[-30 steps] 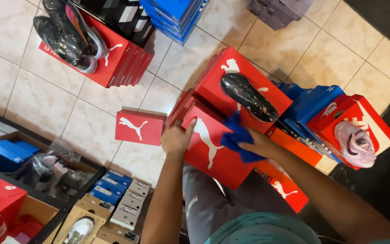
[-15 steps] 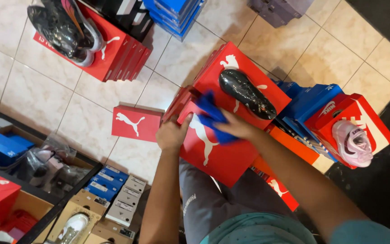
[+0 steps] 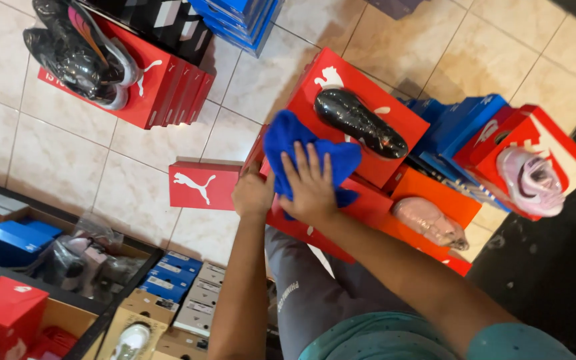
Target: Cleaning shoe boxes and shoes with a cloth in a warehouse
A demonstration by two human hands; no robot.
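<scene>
the tiled floor (image 3: 48, 160) fills most of the view, pale squares with dark seams. on it, at the far left, a row of red shoe boxes (image 3: 161, 87) stands on edge with a pair of black boots (image 3: 75, 47) lying on top, and a stack of blue boxes (image 3: 238, 20) sits just beyond them. right of centre is a pile of red, orange and blue boxes; the topmost red box (image 3: 368, 107) carries a single glossy black boot (image 3: 360, 122). further right, an open red box (image 3: 555, 150) holds a pink boot (image 3: 535, 181), and another pale pink boot (image 3: 431, 223) lies on an orange box (image 3: 441, 197) nearer in. a red lid (image 3: 203, 185) lies flat on the floor left of the hands.

in the middle the person holds a red shoe box (image 3: 315, 227) over the knees. the left hand (image 3: 253, 195) is curled around the box's left edge, gripping it. the right hand (image 3: 311, 187) lies flat, fingers spread and pressed down on a blue cloth (image 3: 298, 150), which is bunched on top of that box, touching it.

near left, an open crate (image 3: 68, 260) holds blue and red boxes and bagged shoes.
</scene>
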